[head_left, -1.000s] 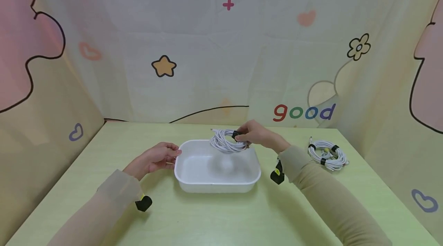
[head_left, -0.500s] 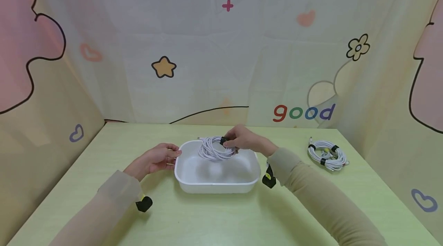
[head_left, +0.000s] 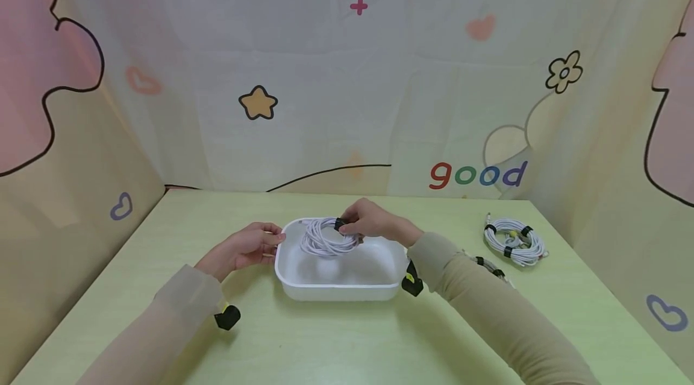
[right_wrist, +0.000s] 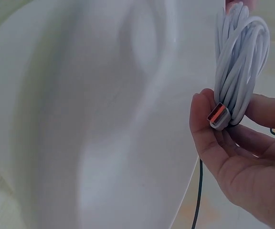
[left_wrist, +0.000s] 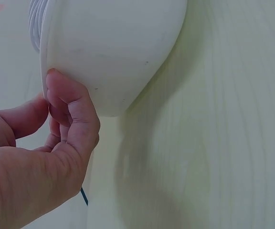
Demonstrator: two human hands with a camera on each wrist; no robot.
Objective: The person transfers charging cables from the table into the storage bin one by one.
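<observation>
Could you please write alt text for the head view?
A person's right grip holds a coiled white cable over a white tub that the left grip pinches. Another coil lies on the table at right, near a bundle partly hidden by a sleeve.

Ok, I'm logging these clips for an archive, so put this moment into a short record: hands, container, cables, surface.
Left hand: pinches the rim at the left end of the white tub
Right hand: holds a coiled cable
Container: the tub, open side up
Held cable: white, seen over the tub's opening in the head view
Other cables: a strapped white coil on the right; a similar strapped item, partly hidden by the right sleeve
Surface: pale yellow-green table
</observation>
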